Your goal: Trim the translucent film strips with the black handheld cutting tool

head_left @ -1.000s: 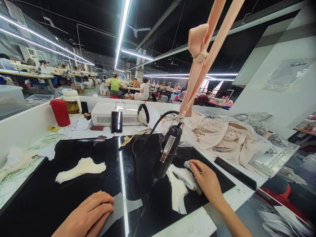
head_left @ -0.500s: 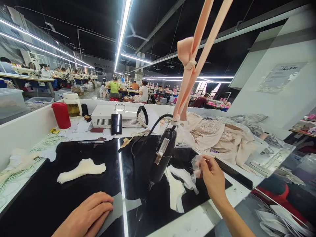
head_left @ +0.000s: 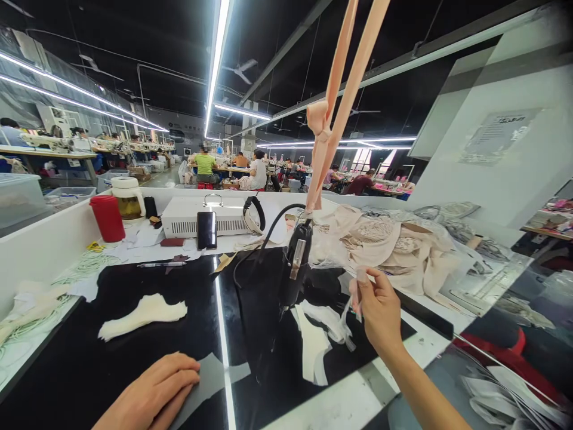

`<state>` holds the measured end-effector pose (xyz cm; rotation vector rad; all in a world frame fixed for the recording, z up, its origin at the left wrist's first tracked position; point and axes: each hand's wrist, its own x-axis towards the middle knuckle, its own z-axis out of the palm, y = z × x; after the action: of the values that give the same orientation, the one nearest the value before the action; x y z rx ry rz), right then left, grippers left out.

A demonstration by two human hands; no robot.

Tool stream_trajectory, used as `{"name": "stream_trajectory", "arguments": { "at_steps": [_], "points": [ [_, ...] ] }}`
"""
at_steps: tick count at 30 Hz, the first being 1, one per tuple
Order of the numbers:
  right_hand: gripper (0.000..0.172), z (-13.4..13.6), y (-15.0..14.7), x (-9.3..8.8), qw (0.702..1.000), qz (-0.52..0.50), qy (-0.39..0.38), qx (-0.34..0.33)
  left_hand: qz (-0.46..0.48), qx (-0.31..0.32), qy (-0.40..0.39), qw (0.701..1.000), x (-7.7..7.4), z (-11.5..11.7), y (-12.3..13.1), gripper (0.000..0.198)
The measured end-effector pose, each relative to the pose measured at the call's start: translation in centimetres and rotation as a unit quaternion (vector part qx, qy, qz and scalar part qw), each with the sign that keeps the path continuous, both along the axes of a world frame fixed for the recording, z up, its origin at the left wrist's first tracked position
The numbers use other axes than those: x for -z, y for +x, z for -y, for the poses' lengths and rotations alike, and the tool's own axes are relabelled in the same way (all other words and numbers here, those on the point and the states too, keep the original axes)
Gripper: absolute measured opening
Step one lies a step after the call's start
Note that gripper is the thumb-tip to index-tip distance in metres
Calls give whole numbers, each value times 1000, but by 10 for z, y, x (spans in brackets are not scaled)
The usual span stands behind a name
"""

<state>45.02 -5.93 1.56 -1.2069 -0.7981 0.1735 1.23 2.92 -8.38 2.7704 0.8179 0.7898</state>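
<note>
Hanging black tool (head_left: pixel 295 269) beside right hand (head_left: pixel 380 310) seemingly overlaps white scraps (head_left: pixel 313 349).

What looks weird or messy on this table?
The black hand tool dangles on a knotted peach fabric strip instead of lying down. Beige fabric is heaped in a rumpled pile behind it, and white scraps lie scattered below, one pinched in the right hand.

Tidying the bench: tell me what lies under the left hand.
The left hand lies flat on a grey cut piece on the black work surface. How far the piece runs beneath the palm is covered.
</note>
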Motion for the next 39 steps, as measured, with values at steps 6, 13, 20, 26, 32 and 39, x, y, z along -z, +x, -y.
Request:
{"name": "stream_trajectory", "arguments": {
  "at_steps": [6,13,20,26,32,39],
  "points": [
    [37,5,-24,-8,998,-38,15,-51,24,38,-12,999,-31,11,24,23],
    [32,26,-96,-11,985,-46,-31,-162,85,69,-291,950,-77,49,119,36],
    [35,29,-123,-8,973,-57,-81,-209,150,108,-506,842,-86,59,173,14],
    [37,31,-99,9,977,-97,-65,-179,135,15,-375,917,-97,26,137,15],
    [46,43,-114,11,966,-104,-160,-175,121,-74,-318,938,-92,-20,123,22],
    [51,41,-134,22,938,-35,-247,-241,133,-137,-294,936,-77,-37,109,45]
  ]
}}
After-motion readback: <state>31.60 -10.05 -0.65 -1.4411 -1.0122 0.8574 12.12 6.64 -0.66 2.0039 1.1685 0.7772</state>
